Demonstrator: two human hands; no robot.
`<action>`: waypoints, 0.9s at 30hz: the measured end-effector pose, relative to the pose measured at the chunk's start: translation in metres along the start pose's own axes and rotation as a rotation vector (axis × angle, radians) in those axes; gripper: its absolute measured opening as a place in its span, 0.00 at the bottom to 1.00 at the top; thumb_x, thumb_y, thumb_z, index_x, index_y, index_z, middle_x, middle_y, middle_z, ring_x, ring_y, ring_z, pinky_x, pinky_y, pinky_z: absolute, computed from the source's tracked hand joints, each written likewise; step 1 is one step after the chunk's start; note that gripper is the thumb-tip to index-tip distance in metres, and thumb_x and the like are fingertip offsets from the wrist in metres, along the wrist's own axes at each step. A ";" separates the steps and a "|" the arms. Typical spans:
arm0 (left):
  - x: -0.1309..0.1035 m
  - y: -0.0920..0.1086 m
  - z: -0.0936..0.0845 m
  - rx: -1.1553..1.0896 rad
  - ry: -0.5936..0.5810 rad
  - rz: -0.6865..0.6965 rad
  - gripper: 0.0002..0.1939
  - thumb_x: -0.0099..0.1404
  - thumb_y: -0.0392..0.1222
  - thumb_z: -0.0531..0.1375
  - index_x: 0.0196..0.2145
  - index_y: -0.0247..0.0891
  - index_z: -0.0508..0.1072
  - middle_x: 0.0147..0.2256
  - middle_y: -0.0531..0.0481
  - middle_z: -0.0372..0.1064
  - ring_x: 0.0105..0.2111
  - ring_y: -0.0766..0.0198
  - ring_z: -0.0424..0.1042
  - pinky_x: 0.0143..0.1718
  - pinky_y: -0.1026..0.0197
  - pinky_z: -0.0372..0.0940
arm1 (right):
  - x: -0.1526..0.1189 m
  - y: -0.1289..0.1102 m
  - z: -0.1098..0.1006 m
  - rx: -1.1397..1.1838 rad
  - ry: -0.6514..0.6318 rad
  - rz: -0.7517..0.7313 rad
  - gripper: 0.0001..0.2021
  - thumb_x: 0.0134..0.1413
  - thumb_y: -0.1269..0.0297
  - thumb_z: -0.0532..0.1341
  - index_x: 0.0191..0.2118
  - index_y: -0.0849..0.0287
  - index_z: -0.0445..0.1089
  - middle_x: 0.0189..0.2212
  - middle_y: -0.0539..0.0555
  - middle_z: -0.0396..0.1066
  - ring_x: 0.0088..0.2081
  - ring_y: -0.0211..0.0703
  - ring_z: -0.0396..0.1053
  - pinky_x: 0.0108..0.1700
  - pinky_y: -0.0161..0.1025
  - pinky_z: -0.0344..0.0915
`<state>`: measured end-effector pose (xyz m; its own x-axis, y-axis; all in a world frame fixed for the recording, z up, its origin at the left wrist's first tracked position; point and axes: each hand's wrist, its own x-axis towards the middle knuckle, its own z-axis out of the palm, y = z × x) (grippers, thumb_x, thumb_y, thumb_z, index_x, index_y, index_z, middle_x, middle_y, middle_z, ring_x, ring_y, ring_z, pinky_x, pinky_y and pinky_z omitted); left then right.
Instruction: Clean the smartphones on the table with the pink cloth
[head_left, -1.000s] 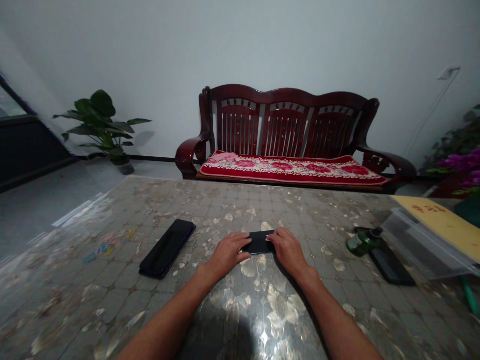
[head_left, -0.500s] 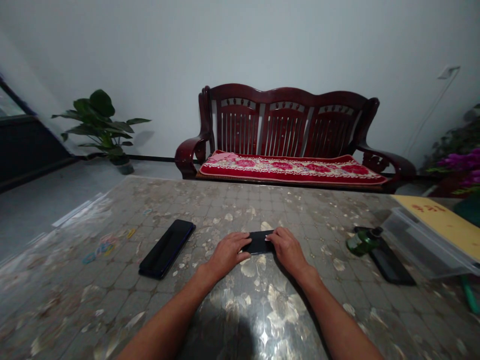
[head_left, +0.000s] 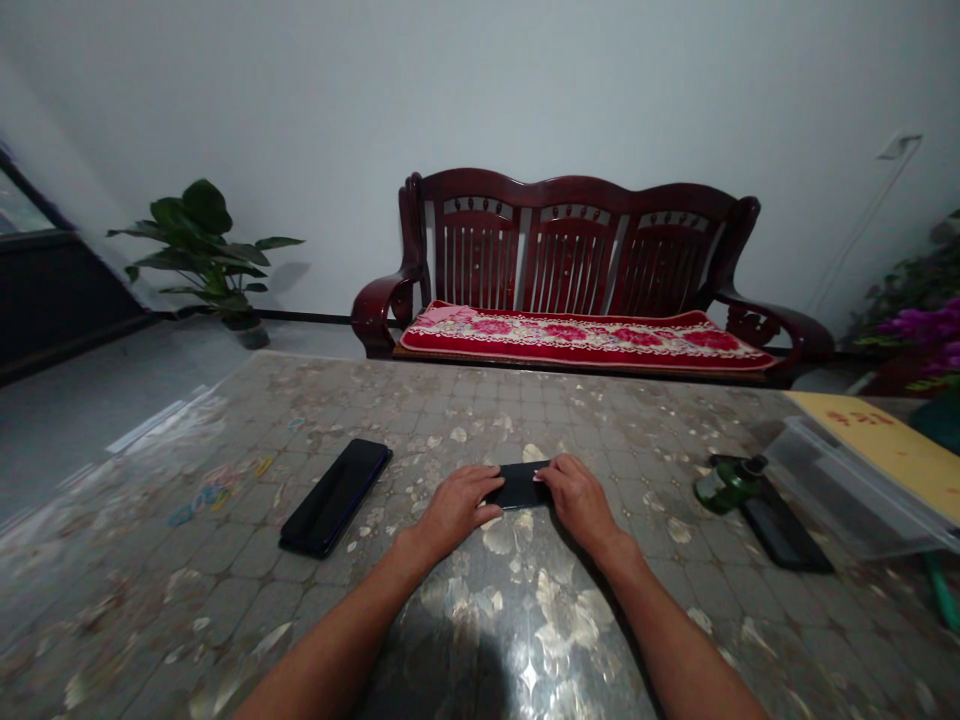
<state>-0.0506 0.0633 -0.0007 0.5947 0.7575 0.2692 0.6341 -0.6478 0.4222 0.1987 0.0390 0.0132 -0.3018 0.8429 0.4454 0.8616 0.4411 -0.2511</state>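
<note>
A small black phone (head_left: 520, 485) lies flat on the patterned tabletop, its long side running left to right. My left hand (head_left: 459, 503) grips its left end, thumb at the near edge and fingers over the far edge. On the right end rests my right hand (head_left: 576, 497), its fingers pinched together against the dark surface. Something tiny and white shows at those fingertips; whether it is a held scrap or a fingernail I cannot tell. To the left of my hands lies a larger dark phone (head_left: 336, 497), set at a slant.
Loose colored rubber bands (head_left: 214, 488) are scattered at the left. On the right, a green bottle (head_left: 729, 485) stands by another black phone (head_left: 784, 525). Beside them is a clear plastic box (head_left: 840, 500) under a yellow folder (head_left: 877, 430). A wooden bench (head_left: 570, 250) stands behind the table.
</note>
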 end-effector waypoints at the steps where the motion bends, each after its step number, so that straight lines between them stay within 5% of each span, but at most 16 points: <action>1: 0.000 0.000 -0.001 0.002 -0.002 0.001 0.21 0.62 0.41 0.69 0.53 0.41 0.76 0.56 0.41 0.73 0.56 0.51 0.72 0.59 0.47 0.65 | 0.000 0.005 -0.001 -0.023 0.018 0.033 0.12 0.64 0.74 0.56 0.39 0.56 0.77 0.34 0.55 0.70 0.38 0.45 0.65 0.40 0.38 0.61; 5: 0.000 0.000 0.000 0.004 -0.002 0.005 0.22 0.61 0.41 0.69 0.53 0.40 0.76 0.56 0.40 0.72 0.56 0.51 0.72 0.59 0.48 0.65 | -0.002 0.017 -0.002 -0.077 0.054 0.095 0.12 0.64 0.73 0.56 0.38 0.57 0.77 0.33 0.55 0.69 0.38 0.46 0.65 0.40 0.39 0.60; 12: 0.000 -0.002 0.002 0.001 -0.003 0.008 0.21 0.62 0.41 0.68 0.53 0.42 0.76 0.56 0.42 0.72 0.56 0.52 0.71 0.60 0.48 0.64 | 0.000 -0.003 -0.001 0.005 -0.012 -0.045 0.12 0.65 0.73 0.56 0.39 0.55 0.77 0.33 0.54 0.70 0.38 0.43 0.65 0.40 0.37 0.60; 20: 0.000 -0.002 0.002 0.009 -0.005 -0.001 0.21 0.62 0.42 0.69 0.53 0.41 0.76 0.56 0.41 0.72 0.56 0.51 0.71 0.59 0.48 0.65 | -0.001 0.015 -0.003 -0.088 0.044 0.091 0.12 0.65 0.73 0.56 0.38 0.57 0.77 0.33 0.55 0.69 0.38 0.46 0.65 0.40 0.38 0.59; 27: 0.000 0.001 0.000 0.033 0.003 0.003 0.22 0.61 0.41 0.70 0.53 0.41 0.76 0.56 0.42 0.73 0.56 0.51 0.72 0.59 0.48 0.65 | 0.001 -0.003 0.000 -0.016 -0.025 -0.046 0.12 0.65 0.73 0.56 0.39 0.55 0.77 0.34 0.54 0.70 0.38 0.44 0.65 0.41 0.37 0.59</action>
<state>-0.0504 0.0625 -0.0006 0.5949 0.7559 0.2732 0.6483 -0.6522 0.3929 0.1958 0.0389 0.0147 -0.3510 0.8296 0.4342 0.8531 0.4745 -0.2170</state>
